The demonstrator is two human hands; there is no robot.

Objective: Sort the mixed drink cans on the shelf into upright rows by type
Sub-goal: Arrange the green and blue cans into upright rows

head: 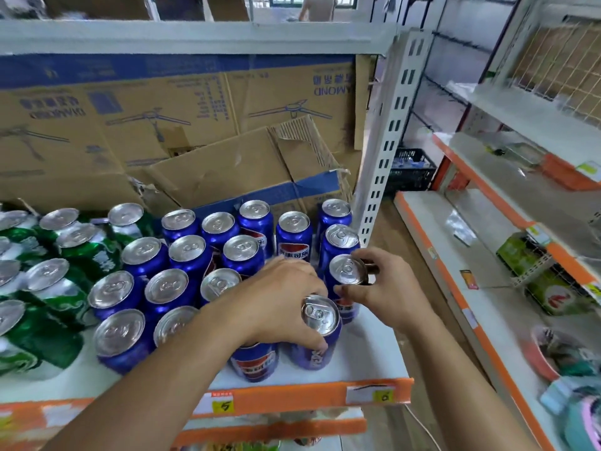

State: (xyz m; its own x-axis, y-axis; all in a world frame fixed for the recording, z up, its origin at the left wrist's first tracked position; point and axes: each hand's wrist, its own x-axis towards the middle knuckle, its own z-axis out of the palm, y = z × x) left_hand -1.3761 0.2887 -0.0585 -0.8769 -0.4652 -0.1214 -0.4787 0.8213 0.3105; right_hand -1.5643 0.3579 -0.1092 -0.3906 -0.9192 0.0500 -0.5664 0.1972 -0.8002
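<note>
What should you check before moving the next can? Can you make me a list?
1. Left hand has a grip on the front blue can: ok.
2. Right hand holds the blue can behind it: ok.
3. Blue cans stand upright together: ok.
4. Green cans stand straight: not ok, several lean.
5. Bare shelf beside the front can: ok.
</note>
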